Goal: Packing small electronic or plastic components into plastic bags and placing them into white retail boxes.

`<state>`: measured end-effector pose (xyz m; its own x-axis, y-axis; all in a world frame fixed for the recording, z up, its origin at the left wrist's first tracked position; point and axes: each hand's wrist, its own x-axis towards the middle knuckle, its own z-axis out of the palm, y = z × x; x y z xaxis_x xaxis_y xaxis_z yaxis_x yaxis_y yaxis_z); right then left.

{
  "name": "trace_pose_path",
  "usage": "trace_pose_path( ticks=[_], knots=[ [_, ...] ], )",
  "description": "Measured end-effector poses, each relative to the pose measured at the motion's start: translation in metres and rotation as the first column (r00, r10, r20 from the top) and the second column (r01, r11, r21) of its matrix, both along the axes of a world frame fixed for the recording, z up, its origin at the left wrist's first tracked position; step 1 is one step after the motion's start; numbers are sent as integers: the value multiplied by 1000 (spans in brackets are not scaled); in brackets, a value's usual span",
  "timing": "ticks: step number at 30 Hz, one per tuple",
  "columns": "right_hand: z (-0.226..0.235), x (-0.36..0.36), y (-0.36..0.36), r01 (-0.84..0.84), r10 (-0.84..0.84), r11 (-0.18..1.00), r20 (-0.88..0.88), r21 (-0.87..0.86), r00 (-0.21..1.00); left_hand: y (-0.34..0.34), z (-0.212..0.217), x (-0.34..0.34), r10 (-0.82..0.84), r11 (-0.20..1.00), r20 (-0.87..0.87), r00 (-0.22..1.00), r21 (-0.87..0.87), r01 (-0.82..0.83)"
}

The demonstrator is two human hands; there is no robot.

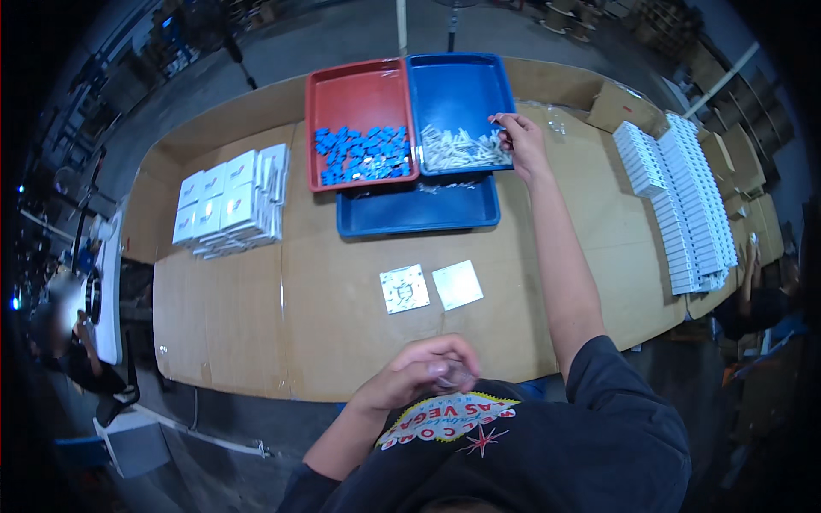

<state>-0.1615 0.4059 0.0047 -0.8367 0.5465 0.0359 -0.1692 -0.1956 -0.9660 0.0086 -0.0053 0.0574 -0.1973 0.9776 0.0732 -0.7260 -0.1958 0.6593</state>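
My right hand (524, 147) reaches over the right edge of a blue tray (457, 81), thumb and fingers pinched together. Whatever is in that pinch is too small to make out. Below it, a heap of small white plastic pieces (457, 150) covers the tray's near part. Close to my body, my left hand (423, 372) is curled closed around something pinkish-grey and partly see-through, mostly hidden by the fingers. Ahead of this hand, two square white panels lie side by side on the cardboard: a left one with a patterned face (404, 289) and a plain right one (458, 285).
A red tray (359, 85) holds small blue pieces (363, 156). Another blue tray (419, 209) sits just nearer. White square boxes (227, 201) are stacked at left; rows of white units (680, 205) stand at right. Cardboard walls rim the table. Other people are at both sides.
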Motion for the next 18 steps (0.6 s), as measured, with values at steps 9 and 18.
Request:
trace_pose_path(
  ticks=[9, 18],
  knots=[
    [3, 108, -78, -101, 100, 995, 117, -3, 988, 10, -109, -6, 535, 814, 287, 795, -427, -394],
    [-31, 185, -174, -428, 406, 902, 228, 56, 885, 31, -118, -15, 476, 844, 282, 833, -413, -343]
  ],
)
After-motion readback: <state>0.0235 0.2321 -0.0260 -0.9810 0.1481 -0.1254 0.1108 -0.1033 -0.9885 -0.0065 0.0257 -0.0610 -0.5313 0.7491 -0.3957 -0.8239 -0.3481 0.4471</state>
